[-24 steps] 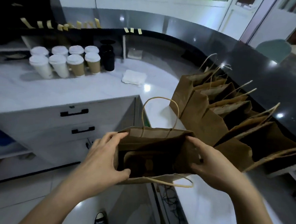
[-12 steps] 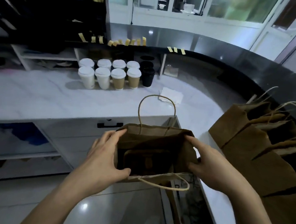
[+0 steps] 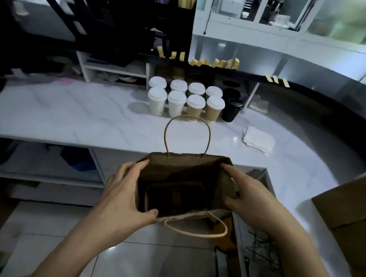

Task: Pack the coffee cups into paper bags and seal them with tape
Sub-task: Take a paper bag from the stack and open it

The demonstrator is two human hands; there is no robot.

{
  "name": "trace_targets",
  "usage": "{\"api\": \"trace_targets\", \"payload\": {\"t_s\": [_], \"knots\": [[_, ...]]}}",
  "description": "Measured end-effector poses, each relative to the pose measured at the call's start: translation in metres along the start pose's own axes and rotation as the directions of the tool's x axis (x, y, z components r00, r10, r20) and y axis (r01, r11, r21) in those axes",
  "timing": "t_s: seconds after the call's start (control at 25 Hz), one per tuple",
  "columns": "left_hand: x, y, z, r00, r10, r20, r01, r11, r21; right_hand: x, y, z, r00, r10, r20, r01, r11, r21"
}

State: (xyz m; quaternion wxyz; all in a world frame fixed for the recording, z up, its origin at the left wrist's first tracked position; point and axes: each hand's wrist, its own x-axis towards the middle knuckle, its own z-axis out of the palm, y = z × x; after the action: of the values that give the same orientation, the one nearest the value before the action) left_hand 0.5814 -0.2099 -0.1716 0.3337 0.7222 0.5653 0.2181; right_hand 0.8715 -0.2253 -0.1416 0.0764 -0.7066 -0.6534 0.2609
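Note:
I hold an open brown paper bag (image 3: 184, 170) in the air in front of the counter, its mouth facing me and a flat insert visible at its bottom. My left hand (image 3: 125, 192) grips the bag's left side, thumb curled over the near rim. My right hand (image 3: 245, 193) grips its right side. Several lidded coffee cups (image 3: 186, 102), white and tan, stand in two rows at the back of the white counter (image 3: 82, 115). Strips of yellow tape (image 3: 214, 63) hang from the dark ledge above them.
Black cups (image 3: 232, 109) stand right of the lidded ones. A stack of white napkins (image 3: 259, 139) lies on the counter to the right. More brown bags (image 3: 348, 215) sit at the right edge. Open shelves and drawers are under the counter.
The view has swung left and closer to the cups, which are now straight ahead. The row of bags has slid to the right edge. Both hands keep the same hold on the bag.

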Motion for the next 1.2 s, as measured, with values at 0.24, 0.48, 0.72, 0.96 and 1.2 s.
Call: {"api": "trace_targets", "payload": {"t_s": [0.24,0.48,0.72,0.96,1.2], "knots": [[0.02,-0.028,-0.028,0.993,-0.091,-0.072,0.087,0.995,-0.057,0.063,-0.042,-0.004,0.99,-0.132,0.048,0.134,0.99,-0.04],[0.059,-0.054,-0.051,0.971,-0.179,-0.16,0.173,0.984,-0.051,0.144,-0.069,-0.004,0.966,-0.245,0.087,0.248,0.968,-0.029],[0.116,-0.07,-0.07,0.958,-0.242,-0.152,0.231,0.969,-0.088,0.221,-0.09,-0.012,0.946,-0.294,0.133,0.298,0.954,-0.011],[0.174,-0.082,-0.081,0.94,-0.292,-0.176,0.264,0.95,-0.166,0.291,-0.102,-0.02,0.93,-0.319,0.18,0.319,0.947,0.03],[0.204,-0.092,-0.094,0.922,-0.337,-0.193,0.307,0.937,-0.169,0.335,-0.121,-0.019,0.912,-0.35,0.212,0.351,0.936,0.037]]}}
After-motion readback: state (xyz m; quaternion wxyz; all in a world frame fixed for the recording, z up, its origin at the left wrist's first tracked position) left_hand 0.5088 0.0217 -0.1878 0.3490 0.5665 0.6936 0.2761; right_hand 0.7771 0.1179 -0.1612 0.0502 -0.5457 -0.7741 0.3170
